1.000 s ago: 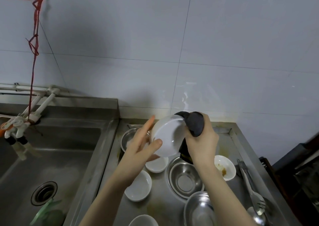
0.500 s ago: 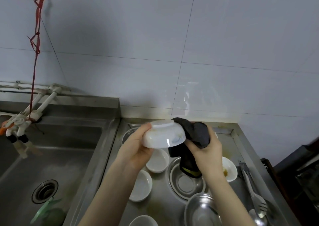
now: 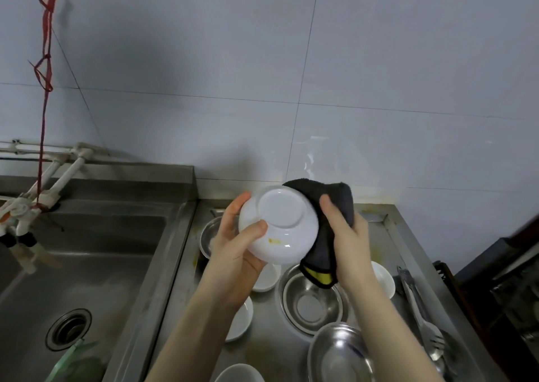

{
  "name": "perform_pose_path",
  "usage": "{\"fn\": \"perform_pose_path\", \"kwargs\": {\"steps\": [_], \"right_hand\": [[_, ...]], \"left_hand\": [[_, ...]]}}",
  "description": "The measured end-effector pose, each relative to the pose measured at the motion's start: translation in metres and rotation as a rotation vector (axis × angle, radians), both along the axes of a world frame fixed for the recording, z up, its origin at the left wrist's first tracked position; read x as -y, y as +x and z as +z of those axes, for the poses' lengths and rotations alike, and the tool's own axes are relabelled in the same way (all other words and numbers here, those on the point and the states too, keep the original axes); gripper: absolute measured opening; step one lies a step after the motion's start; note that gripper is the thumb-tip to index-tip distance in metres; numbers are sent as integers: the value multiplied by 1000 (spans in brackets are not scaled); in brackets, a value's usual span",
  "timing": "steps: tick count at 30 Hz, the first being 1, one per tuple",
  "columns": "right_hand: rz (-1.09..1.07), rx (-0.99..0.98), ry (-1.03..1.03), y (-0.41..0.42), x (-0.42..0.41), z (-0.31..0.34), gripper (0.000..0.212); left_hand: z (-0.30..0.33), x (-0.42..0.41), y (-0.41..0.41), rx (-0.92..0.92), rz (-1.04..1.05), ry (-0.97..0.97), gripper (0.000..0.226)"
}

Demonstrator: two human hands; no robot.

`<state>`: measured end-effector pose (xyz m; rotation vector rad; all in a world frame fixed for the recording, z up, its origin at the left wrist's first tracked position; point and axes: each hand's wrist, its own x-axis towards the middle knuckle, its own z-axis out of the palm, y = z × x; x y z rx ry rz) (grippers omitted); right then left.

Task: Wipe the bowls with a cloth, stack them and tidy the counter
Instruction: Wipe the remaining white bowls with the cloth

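Your left hand (image 3: 233, 253) curls thumb and fingers round a glossy white ceramic bowl (image 3: 278, 225), held above the steel counter (image 3: 388, 235) with its round foot facing you and a yellow smear near the thumb. Right of it, your right hand (image 3: 344, 235) clutches a dark grey terry cloth (image 3: 326, 197), yellow-edged, pressed against the bowl's far side. Below your hands lie empty white bowls (image 3: 267, 278) and steel bowls (image 3: 312, 303).

Both forearms reach forward, the left hand (image 3: 236, 247) and the right hand (image 3: 345, 235) raised with fingers curled in a grip.
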<state>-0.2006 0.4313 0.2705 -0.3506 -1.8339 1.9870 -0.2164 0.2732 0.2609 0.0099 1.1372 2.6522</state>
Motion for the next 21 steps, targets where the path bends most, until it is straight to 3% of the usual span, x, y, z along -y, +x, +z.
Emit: {"fn": "perform_pose_path", "kwargs": {"steps": [2,5,7,10,12,14,16,21], "right_hand": [[73,-103,91,7,4,-2,35],[134,-334,390,31,22,-24,51],[123,-375,509,40,29,-37,54],[83,-218,309,35,24,-32,51],[46,-50,118,19,13,-16,37],[63,78,78,1,2,0,18],[102,-1,252,-3,1,10,11],[380,-400,891,14,9,8,54]], "left_hand": [[-1,0,-3,12,12,32,59],[-2,1,-9,45,45,70,61],[-4,6,-10,26,44,27,64],[-10,14,-11,-96,-18,-98,76],[-11,17,-10,-175,-85,-213,83],[-12,18,-7,-259,-134,-381,90],[-11,16,-6,-325,-137,-497,90],[-4,9,-11,-402,-86,-543,71]]}}
